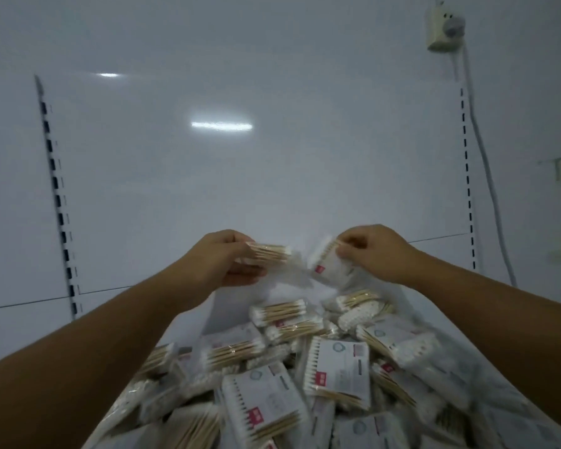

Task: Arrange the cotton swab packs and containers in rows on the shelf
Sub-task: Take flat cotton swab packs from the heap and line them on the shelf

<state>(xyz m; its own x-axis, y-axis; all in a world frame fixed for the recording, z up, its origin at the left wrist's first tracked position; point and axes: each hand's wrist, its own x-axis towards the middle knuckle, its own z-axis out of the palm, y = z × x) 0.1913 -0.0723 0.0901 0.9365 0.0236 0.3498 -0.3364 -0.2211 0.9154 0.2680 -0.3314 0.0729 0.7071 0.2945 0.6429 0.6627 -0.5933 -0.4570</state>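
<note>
My left hand [222, 259] grips a clear pack of wooden-stick cotton swabs [269, 254], held up above the pile. My right hand [374, 251] pinches a second swab pack [326, 262] with a small red label; the two packs are close together at the middle of the view. Below both hands lies a heap of several more swab packs [334, 364], some clear with bare wooden sticks, some with white printed labels and red marks. They lie jumbled in a clear plastic bag [486, 380] on the white shelf [188, 315].
The shelf's white back panel [240, 176] rises behind, with slotted uprights at the left [59, 209] and right [467, 176]. A wall socket with a plug [446, 29] and a hanging white cable [486, 163] are at the upper right.
</note>
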